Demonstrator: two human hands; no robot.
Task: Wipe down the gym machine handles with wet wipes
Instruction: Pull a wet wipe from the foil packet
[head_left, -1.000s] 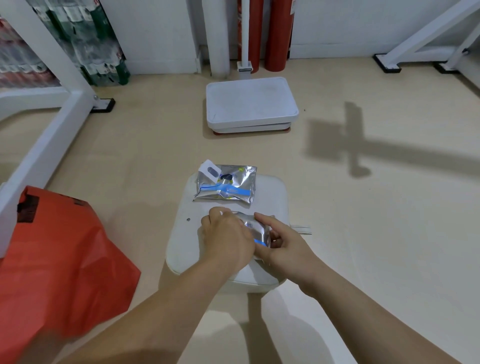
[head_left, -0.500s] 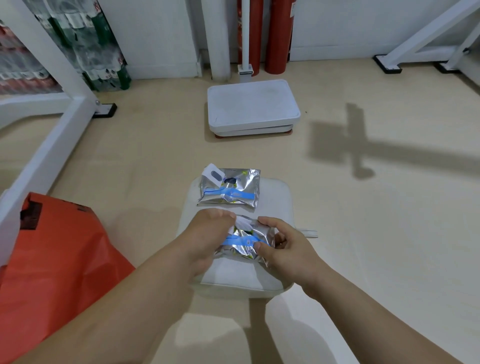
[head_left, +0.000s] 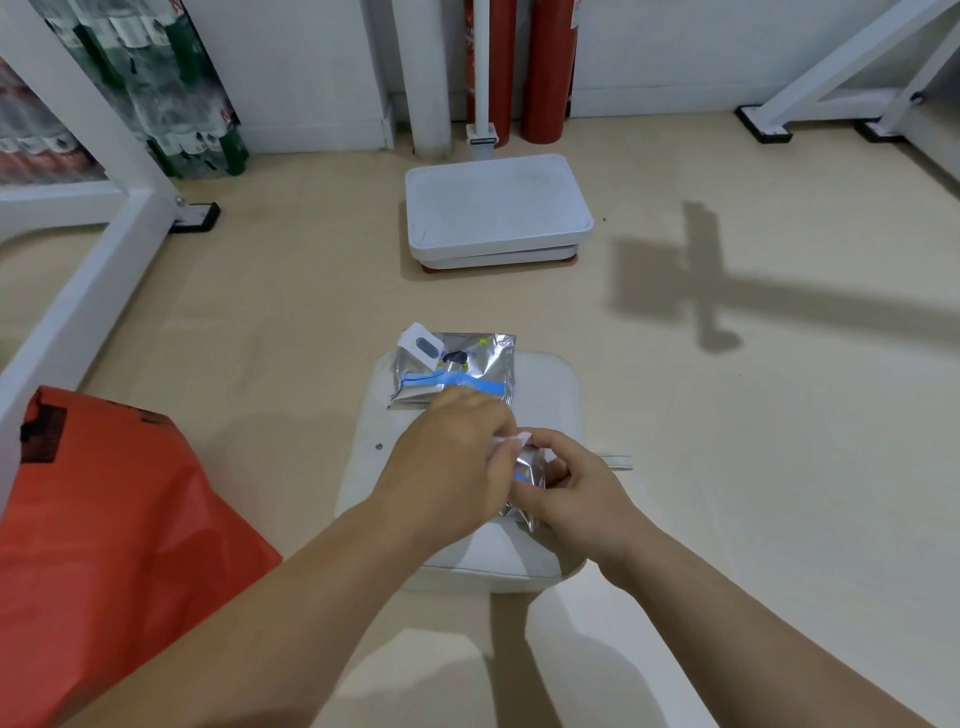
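Observation:
A silver wet-wipe pack with a blue stripe (head_left: 527, 475) is held above the white padded seat (head_left: 550, 405), mostly hidden between my hands. My right hand (head_left: 576, 486) grips the pack from the right side. My left hand (head_left: 452, 462) covers its left side and pinches a small white wipe or flap (head_left: 511, 441) at the pack's top. A second silver pack (head_left: 457, 369) with its white flap lifted lies flat at the seat's far edge. No machine handle is in view.
An orange plastic bag (head_left: 104, 525) lies on the floor at the left. A white scale platform (head_left: 498, 208) stands ahead, with red cylinders (head_left: 548, 67) behind it by the wall. White machine frame bars run along the left (head_left: 67, 306) and far right (head_left: 831, 62).
Both hands have lifted and tilted the near pack, bunching it between them. My left fingers now pinch a white piece at the pack's top.

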